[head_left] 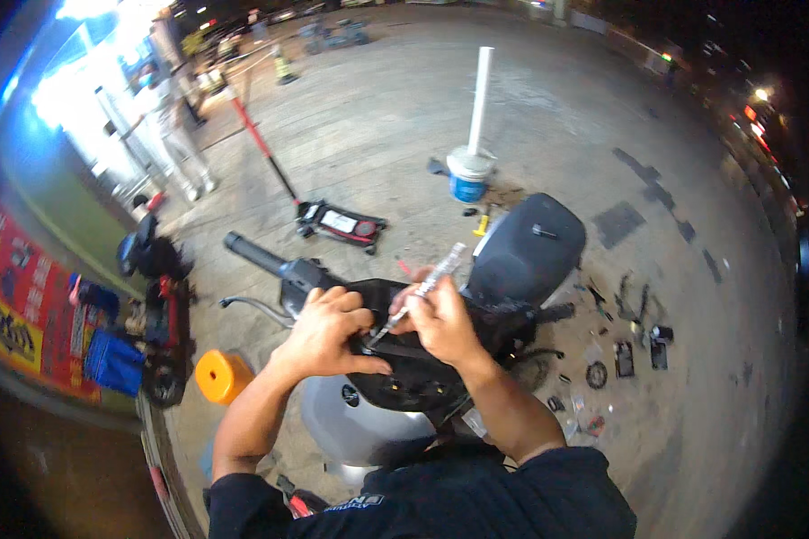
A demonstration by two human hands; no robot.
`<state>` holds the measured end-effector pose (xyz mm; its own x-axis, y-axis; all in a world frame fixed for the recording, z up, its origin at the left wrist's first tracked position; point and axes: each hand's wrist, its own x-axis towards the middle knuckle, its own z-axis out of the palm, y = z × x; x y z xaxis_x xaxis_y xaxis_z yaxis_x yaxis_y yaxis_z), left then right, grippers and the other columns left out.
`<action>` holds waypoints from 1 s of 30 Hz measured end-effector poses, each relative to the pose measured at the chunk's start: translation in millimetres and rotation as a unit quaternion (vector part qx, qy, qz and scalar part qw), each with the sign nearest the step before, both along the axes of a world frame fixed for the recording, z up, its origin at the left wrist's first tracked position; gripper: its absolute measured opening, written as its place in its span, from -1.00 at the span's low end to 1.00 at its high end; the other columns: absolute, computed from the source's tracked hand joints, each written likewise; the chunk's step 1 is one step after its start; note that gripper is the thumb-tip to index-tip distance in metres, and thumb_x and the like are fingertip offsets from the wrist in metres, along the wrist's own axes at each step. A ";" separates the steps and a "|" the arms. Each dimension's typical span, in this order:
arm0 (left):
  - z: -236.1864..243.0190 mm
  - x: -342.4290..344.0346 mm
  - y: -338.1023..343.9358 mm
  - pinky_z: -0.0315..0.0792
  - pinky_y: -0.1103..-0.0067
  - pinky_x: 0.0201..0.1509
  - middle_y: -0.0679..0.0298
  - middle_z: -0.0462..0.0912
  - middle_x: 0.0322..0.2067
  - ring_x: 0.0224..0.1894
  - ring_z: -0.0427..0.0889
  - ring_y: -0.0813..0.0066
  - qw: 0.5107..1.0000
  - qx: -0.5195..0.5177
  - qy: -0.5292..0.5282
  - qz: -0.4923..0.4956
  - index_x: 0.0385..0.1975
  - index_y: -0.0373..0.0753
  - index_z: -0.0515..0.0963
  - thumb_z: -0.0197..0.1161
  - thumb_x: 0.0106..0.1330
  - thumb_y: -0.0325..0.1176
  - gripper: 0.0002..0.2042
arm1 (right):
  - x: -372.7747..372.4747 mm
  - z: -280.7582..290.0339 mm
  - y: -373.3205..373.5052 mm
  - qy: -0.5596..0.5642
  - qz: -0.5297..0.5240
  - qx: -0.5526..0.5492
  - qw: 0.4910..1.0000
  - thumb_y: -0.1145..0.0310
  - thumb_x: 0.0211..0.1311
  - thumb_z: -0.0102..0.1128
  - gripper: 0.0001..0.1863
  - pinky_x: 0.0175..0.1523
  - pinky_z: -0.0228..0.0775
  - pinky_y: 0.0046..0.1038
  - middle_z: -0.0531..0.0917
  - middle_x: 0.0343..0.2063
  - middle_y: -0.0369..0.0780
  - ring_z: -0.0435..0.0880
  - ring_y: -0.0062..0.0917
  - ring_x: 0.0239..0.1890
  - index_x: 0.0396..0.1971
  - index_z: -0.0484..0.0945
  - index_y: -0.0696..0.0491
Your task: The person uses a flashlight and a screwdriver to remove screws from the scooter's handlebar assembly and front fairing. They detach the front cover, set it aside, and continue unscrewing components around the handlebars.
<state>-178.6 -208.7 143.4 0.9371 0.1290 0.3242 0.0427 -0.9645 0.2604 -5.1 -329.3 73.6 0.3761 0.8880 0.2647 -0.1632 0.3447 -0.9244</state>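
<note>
My right hand [442, 325] grips a screwdriver [434, 280] with a clear, silvery handle, its thin shaft slanting down to the left. The tip meets the black panel [404, 382] between the handlebars of a scooter. Beside the tip, my left hand [331, 331] clasps the panel, fingers curled over it and thumb stretched along the near side. What lies under its fingers is hidden. Past that hand reach a handlebar grip [253, 251] and brake lever [247, 304]. Closest to me is a grey body panel [361, 422]; the black seat [526, 256] lies beyond my right hand, a small tool on it.
A red-and-black floor jack [342, 225] stands ahead with its long handle raised. Farther on is a bucket [468, 175] holding a white pipe. An orange stool [222, 376] sits at left, near a parked scooter [164, 337]. Loose parts [596, 375] litter the ground at right.
</note>
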 end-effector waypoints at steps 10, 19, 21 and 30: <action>-5.6 -2.0 4.2 0.26 0.33 -0.16 0.25 0.45 -0.39 -0.22 0.48 0.18 0.999 0.019 0.029 -0.025 -0.44 -0.17 0.49 0.55 -0.29 0.24 -0.37 | 5.7 1.2 -3.6 0.073 0.004 0.029 0.997 0.44 0.50 -0.02 -0.71 -0.12 0.70 -0.32 0.60 -0.21 -0.09 0.69 -0.42 -0.22 0.11 0.20 0.09; 6.1 -7.4 5.8 0.31 0.29 -0.01 0.19 0.45 -0.19 -0.09 0.48 0.14 0.993 0.057 0.082 -0.058 -0.19 -0.17 0.48 0.61 -0.41 0.02 -0.28 | 10.9 15.4 -6.3 0.054 0.040 -0.030 0.997 0.49 0.46 -0.03 -0.73 -0.16 0.71 -0.40 0.62 -0.26 -0.09 0.69 -0.47 -0.28 0.07 0.23 0.12; 5.2 -8.3 8.0 0.31 0.30 -0.01 0.19 0.44 -0.19 -0.09 0.47 0.14 0.991 0.073 0.085 -0.073 -0.19 -0.16 0.47 0.60 -0.42 0.03 -0.28 | 8.4 16.6 -8.4 0.045 0.029 -0.021 0.998 0.53 0.45 -0.07 -0.71 -0.21 0.66 -0.53 0.61 -0.26 -0.12 0.67 -0.56 -0.32 0.09 0.19 0.18; -0.7 -1.5 16.9 0.24 0.34 -0.17 0.24 0.37 -0.29 -0.21 0.41 0.21 0.993 0.032 0.078 -0.088 -0.31 -0.10 0.46 0.50 -0.32 0.22 -0.35 | 2.6 17.0 -13.7 0.007 0.024 0.023 0.999 0.56 0.44 -0.13 -0.71 -0.21 0.64 -0.54 0.57 -0.29 -0.15 0.60 -0.64 -0.30 0.11 0.19 0.14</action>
